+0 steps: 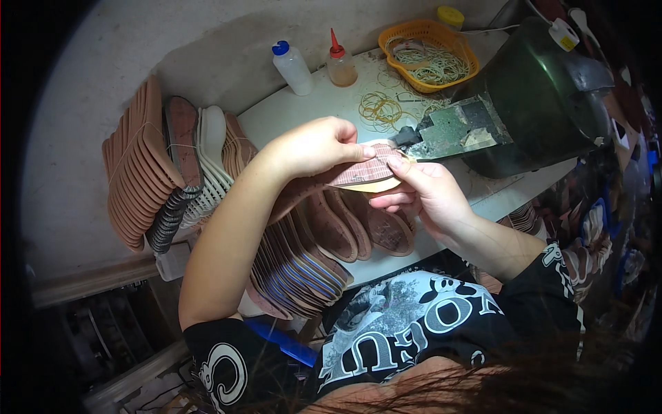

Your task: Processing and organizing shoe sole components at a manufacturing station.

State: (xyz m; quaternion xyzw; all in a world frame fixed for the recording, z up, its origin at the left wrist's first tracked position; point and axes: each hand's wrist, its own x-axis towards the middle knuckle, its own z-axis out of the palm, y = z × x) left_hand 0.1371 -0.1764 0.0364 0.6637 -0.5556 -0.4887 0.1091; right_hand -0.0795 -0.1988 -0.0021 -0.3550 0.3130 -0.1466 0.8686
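Between my two hands is a shoe insole (360,172), its pinkish-brown face lined with a grid and a yellow layer showing along its near edge. My left hand (318,145) closes on its far side, thumb pressed on the face. From the right, my right hand (433,192) pinches the other end, thumb on top and fingers curled below. Just beyond that end sits a black part (407,136) of a green machine (534,110); whether the insole touches it I cannot tell. Part of the insole is covered by my fingers.
Rows of insoles (293,265) lie below my hands, and banded stacks (141,165) lean at the left. Behind stand a blue-capped bottle (295,72), a red-tipped bottle (340,69) and an orange basket (420,85) of rubber bands. Loose rubber bands (379,110) lie on the table.
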